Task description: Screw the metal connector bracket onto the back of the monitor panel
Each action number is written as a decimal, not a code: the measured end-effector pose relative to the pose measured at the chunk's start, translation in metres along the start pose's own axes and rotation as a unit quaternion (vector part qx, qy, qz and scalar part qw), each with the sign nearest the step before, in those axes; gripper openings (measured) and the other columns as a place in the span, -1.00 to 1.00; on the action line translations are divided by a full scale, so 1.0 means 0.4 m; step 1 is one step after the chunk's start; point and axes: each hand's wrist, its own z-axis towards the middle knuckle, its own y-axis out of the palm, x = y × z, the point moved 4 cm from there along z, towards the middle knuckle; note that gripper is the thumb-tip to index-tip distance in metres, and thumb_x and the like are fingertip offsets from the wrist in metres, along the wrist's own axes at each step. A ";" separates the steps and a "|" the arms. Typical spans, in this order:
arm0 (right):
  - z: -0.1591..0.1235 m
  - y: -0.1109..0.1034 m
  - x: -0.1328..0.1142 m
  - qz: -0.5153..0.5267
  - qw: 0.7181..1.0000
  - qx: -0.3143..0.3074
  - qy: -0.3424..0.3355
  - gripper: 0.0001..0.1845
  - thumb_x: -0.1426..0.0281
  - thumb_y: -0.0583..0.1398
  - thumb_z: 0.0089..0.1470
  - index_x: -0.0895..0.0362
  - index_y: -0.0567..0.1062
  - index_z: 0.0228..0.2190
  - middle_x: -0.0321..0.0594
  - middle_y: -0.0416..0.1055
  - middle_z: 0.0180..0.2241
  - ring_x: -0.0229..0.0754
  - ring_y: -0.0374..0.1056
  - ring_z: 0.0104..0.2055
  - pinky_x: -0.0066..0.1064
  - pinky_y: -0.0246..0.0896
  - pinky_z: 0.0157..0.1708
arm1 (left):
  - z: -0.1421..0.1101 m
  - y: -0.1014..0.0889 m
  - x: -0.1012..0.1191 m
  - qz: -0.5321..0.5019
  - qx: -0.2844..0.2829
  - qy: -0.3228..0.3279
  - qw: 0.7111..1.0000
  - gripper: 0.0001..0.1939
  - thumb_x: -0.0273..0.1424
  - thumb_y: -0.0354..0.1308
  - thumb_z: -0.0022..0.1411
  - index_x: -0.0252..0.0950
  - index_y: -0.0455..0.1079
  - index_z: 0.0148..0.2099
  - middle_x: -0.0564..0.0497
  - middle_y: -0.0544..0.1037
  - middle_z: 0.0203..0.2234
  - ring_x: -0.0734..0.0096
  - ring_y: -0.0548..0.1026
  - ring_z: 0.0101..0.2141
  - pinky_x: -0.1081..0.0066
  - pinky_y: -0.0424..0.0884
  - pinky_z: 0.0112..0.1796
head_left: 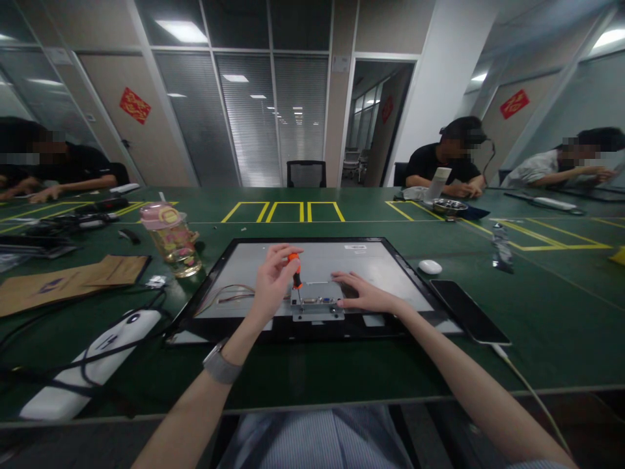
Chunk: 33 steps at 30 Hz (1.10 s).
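Note:
A flat display panel (375,260) with a black frame lies on the green table, its grey back facing up. Near its front edge sits a small metal bracket (317,314) with a row of ports. My left hand (274,277) is closed around the orange-and-black handle of a screwdriver (295,270), which stands nearly upright with its tip down at the bracket's left side. Against the bracket's right side rests my right hand (364,293), fingers stretched and apart. Thin wires (229,291) run across the panel left of the bracket.
To the left stand a pink-lidded cup (170,238), a brown paper bag (73,280) and a white power strip (92,365) with black cables. A phone (469,312) on a cable and a white case (430,267) lie right of the panel. Several people sit across the table.

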 end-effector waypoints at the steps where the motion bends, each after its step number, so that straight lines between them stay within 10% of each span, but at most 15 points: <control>1: 0.000 -0.001 -0.002 0.000 1.000 0.001 -0.002 -0.15 -0.14 0.13 0.05 0.11 0.23 0.20 -0.05 0.03 0.32 0.05 -0.13 0.37 -0.06 -0.48 0.36 | 0.000 0.000 -0.002 -0.014 -0.005 -0.004 1.000 -0.79 -0.31 0.12 0.24 -0.24 0.54 -0.16 -0.09 0.45 -0.13 0.35 0.46 -0.14 0.39 0.43 -0.16; 18: -0.007 -0.008 -0.017 0.012 1.000 -0.007 0.010 -0.17 -0.13 0.15 0.04 0.08 0.23 0.20 -0.08 0.02 0.32 0.06 -0.15 0.38 -0.05 -0.46 0.36 | -0.007 0.010 0.002 -0.019 -0.032 -0.051 0.998 -0.70 -0.26 0.05 0.30 -0.24 0.46 0.00 -0.07 0.54 -0.21 0.41 0.51 -0.25 0.34 0.44 -0.14; 27: 0.000 0.000 0.002 0.005 1.000 0.003 -0.007 -0.15 -0.13 0.15 0.04 0.13 0.23 0.20 -0.05 0.04 0.31 0.07 -0.12 0.37 -0.05 -0.46 0.36 | -0.001 -0.002 0.015 0.068 0.031 0.040 0.996 -0.88 -0.39 0.28 0.09 -0.26 0.49 -0.26 -0.01 0.41 -0.26 0.45 0.43 -0.26 0.48 0.42 -0.27; 33: 0.003 0.003 0.008 -0.003 1.000 0.004 -0.013 -0.16 -0.13 0.14 0.05 0.11 0.22 0.20 -0.05 0.03 0.32 0.02 -0.11 0.37 -0.05 -0.46 0.36 | -0.013 0.010 0.010 -0.016 -0.027 -0.021 0.999 -0.68 -0.28 0.00 0.33 -0.28 0.46 0.00 -0.13 0.52 -0.10 0.33 0.52 -0.17 0.31 0.44 -0.12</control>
